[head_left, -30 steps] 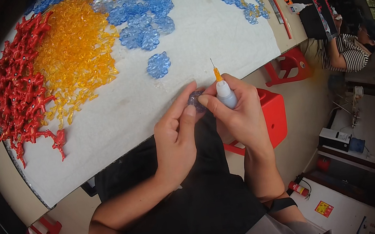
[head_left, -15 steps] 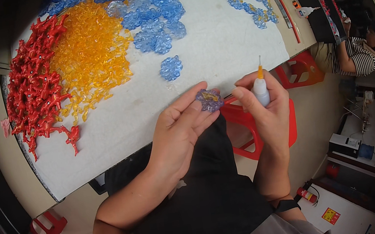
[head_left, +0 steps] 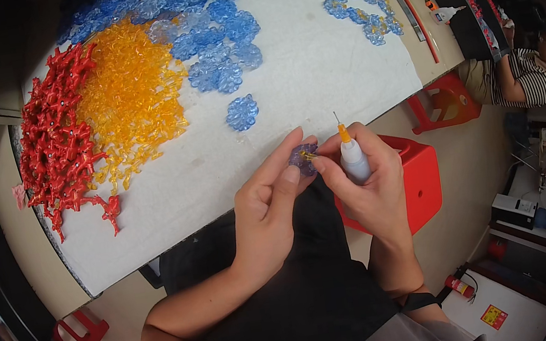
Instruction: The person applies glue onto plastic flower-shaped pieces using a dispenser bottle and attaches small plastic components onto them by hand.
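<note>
Between the thumb and fingers of my left hand [head_left: 262, 217] is a translucent bluish-purple flower-shaped piece [head_left: 301, 161], held just beyond the table's near edge. A small yellow piece [head_left: 309, 155] shows on its face, where my right thumb and fingertip meet it. My right hand [head_left: 381, 194] also grips a white needle-tip bottle [head_left: 356, 164] with an orange collar, its thin needle pointing up and away from the flower. On the white table cover [head_left: 315, 74], a single blue flower piece [head_left: 242, 113] lies ahead of my hands.
Red figure-like pieces [head_left: 62, 137], yellow pieces [head_left: 130, 96] and blue flower pieces [head_left: 220, 45] are heaped at left. Blue-and-yellow flowers [head_left: 375, 27] lie far right, near tweezers [head_left: 405, 5] and a black tray [head_left: 456, 5]. A person in a striped shirt [head_left: 530, 75] sits beyond; a red stool [head_left: 421, 181] stands close by.
My right hand has moved left to the flower piece, and its thumb now touches the yellow part. The bottle moved with it. The view has shifted slightly.
</note>
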### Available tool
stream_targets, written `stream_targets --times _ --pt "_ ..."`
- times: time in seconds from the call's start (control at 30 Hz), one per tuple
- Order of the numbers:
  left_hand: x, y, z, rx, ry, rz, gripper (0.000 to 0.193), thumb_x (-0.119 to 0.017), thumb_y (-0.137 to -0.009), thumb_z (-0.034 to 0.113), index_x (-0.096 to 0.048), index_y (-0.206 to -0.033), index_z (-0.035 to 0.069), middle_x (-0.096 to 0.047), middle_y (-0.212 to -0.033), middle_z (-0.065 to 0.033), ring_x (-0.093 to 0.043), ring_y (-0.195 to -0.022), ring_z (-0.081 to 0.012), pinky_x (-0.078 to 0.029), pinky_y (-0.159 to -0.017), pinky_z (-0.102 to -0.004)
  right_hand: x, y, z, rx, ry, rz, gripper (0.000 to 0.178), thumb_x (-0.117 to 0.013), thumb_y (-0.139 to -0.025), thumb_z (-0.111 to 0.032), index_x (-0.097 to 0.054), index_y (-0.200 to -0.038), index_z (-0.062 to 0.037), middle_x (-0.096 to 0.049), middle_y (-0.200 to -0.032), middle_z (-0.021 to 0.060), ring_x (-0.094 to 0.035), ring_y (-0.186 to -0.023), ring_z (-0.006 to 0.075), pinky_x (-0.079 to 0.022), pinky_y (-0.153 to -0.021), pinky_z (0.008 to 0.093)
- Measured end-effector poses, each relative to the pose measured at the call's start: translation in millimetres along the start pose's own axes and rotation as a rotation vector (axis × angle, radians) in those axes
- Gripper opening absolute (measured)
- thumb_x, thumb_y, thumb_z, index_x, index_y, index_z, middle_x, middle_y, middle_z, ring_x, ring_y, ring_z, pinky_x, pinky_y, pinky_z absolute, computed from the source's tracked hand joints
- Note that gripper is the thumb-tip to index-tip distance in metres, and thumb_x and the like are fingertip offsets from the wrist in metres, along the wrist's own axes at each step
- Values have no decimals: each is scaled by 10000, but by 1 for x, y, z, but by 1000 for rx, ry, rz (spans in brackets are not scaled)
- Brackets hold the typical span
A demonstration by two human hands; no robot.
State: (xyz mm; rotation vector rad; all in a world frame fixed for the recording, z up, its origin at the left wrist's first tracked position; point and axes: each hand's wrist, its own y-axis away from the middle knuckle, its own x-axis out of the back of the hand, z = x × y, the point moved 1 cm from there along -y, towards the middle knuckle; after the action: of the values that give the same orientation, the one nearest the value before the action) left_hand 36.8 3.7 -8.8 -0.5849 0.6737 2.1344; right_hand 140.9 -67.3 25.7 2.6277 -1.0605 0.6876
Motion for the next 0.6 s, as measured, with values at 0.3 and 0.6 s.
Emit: stream_targets --times 0.3,0.6 --pt "-4 4 -1 -78 -119 -43 339 -364 -915 57 -392 -1240 -34 -493 -1174 -150 -478 -1078 -177 -393 -930 -301 2 3 2 27 0 -22 157 -661 -685 -56 -537 -758 6 -576 -682 108 -569 -585 207 -433 -532 280" --pt "-7 2 -1 -155 -314 -54 332 -366 -903 26 -421 -1227 -24 -517 -1159 -143 -487 -1065 -169 -381 -909 -266 8 3 6 -3 -115 -25 124 -643 -702 -36 -538 -747 12 -582 -676 111 -572 -587 189 -432 -531 278"
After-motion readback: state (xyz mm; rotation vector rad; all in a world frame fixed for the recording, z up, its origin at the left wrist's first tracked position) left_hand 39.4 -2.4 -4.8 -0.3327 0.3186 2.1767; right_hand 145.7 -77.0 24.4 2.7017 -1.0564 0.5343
